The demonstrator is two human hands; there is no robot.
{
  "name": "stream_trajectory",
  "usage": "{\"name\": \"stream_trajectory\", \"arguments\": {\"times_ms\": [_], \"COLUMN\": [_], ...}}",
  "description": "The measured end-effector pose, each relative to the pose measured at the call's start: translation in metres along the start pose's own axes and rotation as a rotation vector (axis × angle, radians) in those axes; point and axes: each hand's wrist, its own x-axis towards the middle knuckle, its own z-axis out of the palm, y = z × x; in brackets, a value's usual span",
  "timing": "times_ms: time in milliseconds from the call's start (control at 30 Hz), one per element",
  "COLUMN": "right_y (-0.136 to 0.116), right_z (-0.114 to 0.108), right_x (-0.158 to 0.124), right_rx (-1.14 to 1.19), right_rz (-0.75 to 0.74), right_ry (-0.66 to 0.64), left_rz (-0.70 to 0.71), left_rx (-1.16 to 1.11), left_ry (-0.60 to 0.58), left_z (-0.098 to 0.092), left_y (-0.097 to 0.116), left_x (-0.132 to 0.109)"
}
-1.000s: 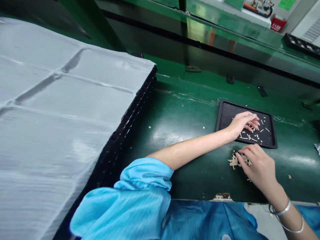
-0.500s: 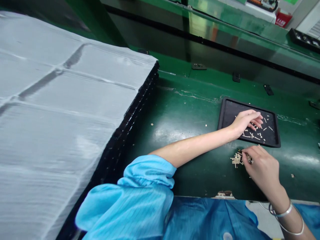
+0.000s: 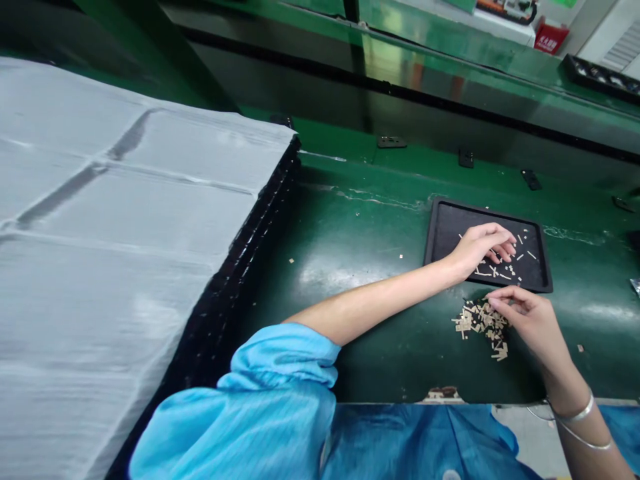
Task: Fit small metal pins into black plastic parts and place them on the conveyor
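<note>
Presently, sorting, by my judgement. My left hand: fingers curled, tips on pieces in the tray beneath. Right hand: fingertips drawn together at the pile (whether pinching, I cannot tell). Next calls for a fine, single-piece pinch.

The dark green surface carries a shallow black tray at the far right, with a few tan slivers in it. A heap of small tan pieces lies just near of the tray. A stack of black trays under a grey sheet fills the left. Stray bits lie between.
</note>
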Motion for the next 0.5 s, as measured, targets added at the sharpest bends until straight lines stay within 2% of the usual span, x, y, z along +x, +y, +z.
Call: {"name": "stream_trajectory", "arguments": {"times_ms": [67,200,233,300,433,500], "right_y": [-0.002,-0.005,-0.005,-0.006,-0.014,-0.019], "right_z": [-0.002,-0.005,-0.005,-0.006,-0.012,-0.015], "right_x": [0.004,0.006,0.005,0.004,0.017,0.029], "right_rx": [0.089,0.187,0.184,0.171,0.183,0.209], "right_rz": [0.015,0.089,0.09,0.042,-0.129,-0.193], "right_ry": [-0.01,-0.27,-0.296,-0.215,0.157,0.263], "left_rz": [0.011,0.033,0.034,0.034,0.062,0.075], "left_rx": [0.011,0.022,0.021,0.025,0.091,0.155], "left_ry": [-0.006,0.0,0.003,-0.002,-0.05,-0.082], "left_z": [-0.001,-0.002,-0.003,-0.004,-0.005,-0.004], "left_y": [-0.001,-0.003,-0.004,-0.005,-0.006,-0.006], "left_x": [-0.001,-0.002,-0.002,-0.002,-0.004,-0.007]}}
